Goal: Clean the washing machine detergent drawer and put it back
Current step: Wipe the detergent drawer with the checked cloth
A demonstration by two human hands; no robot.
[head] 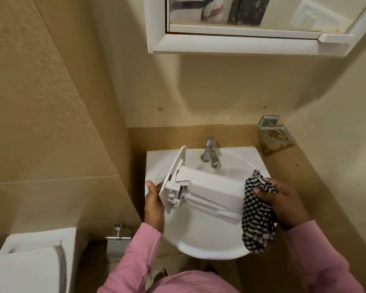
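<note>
The white plastic detergent drawer (207, 191) hangs on its side over the white sink (190, 244), its flat front panel pointing up and left. My left hand (153, 205) grips that front panel from the left, thumb on top. My right hand (283, 203) holds a black-and-white striped cloth (257, 216) bunched against the drawer's right end, and the cloth hangs down over the sink's right rim. The drawer's inner compartments face away and are hidden.
A chrome tap (210, 152) stands at the back of the sink. A metal holder (275, 134) is fixed to the wall at right, a mirrored cabinet (251, 39) hangs overhead. A toilet cistern (30, 261) and a paper holder (117, 234) are at lower left.
</note>
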